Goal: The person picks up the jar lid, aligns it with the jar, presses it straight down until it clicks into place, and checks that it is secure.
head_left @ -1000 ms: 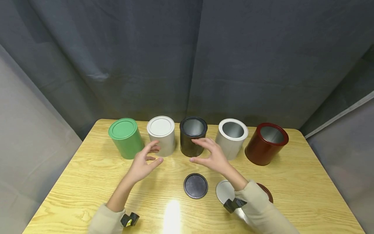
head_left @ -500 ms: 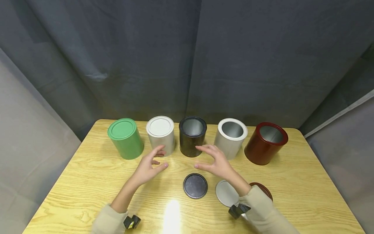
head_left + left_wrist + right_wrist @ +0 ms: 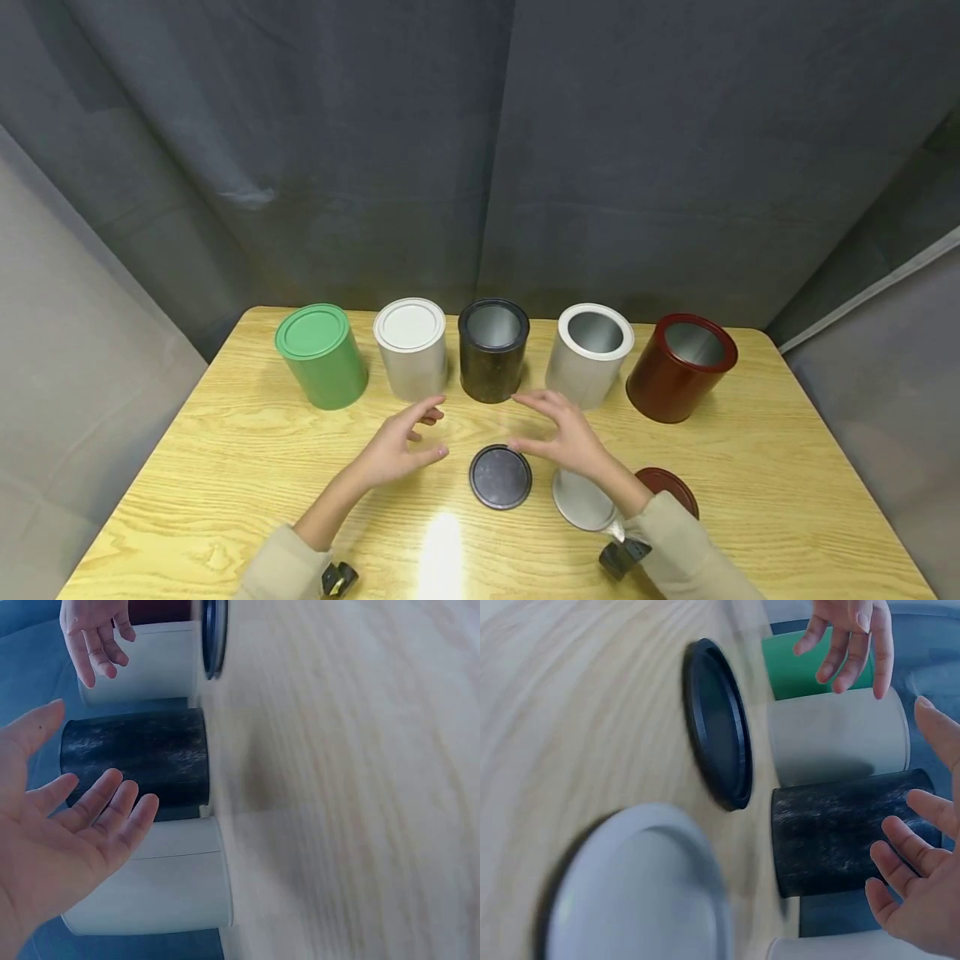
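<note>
Both hands hover over the table, fingers apart and holding nothing. My left hand is in front of the lidded white can; its palm shows in the left wrist view. My right hand is near the black lid, which lies flat on the table, and above the white lid, partly covered by the forearm. Behind the hands stands the black can, its top uncovered. To its right is an uncovered white can. In the right wrist view the black lid lies apart from the fingers.
A green can with its lid on stands at the left of the row. At the right end is an uncovered dark red can. The dark red lid lies by the right sleeve. A grey curtain hangs behind the table.
Both hands have moved back toward the person, away from the row of cans, and slightly to the right. The cans and lids have stayed where they were.
</note>
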Tool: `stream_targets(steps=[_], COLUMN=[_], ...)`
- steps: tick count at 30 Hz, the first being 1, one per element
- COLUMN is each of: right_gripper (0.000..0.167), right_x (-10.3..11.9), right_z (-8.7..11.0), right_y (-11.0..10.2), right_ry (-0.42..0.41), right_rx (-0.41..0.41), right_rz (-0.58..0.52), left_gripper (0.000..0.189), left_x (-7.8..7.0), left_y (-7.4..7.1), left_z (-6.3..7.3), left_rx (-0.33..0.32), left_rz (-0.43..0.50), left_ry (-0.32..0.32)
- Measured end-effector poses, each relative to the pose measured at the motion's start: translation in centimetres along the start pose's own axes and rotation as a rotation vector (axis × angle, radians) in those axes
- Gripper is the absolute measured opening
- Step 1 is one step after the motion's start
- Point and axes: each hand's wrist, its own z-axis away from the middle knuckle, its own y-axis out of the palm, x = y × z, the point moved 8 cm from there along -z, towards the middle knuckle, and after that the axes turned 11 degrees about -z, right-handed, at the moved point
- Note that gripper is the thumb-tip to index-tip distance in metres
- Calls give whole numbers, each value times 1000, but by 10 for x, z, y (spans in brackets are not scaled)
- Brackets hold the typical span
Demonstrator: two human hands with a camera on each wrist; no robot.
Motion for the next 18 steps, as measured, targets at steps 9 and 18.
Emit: stream_targets(steps=[9, 18], right_gripper=[63, 73], right_x=[-15, -30], right_z=[19, 34], right_y=[9, 24], right_ry=[-37, -23], right_rx=[66, 170], right_rz=[58, 180], left_gripper=[74, 86], left_x=[1, 9], left_y=[18, 39], left_z=[2, -3], left_rx=[119, 146], left_rz=[-82, -141], left_ry=[61, 119])
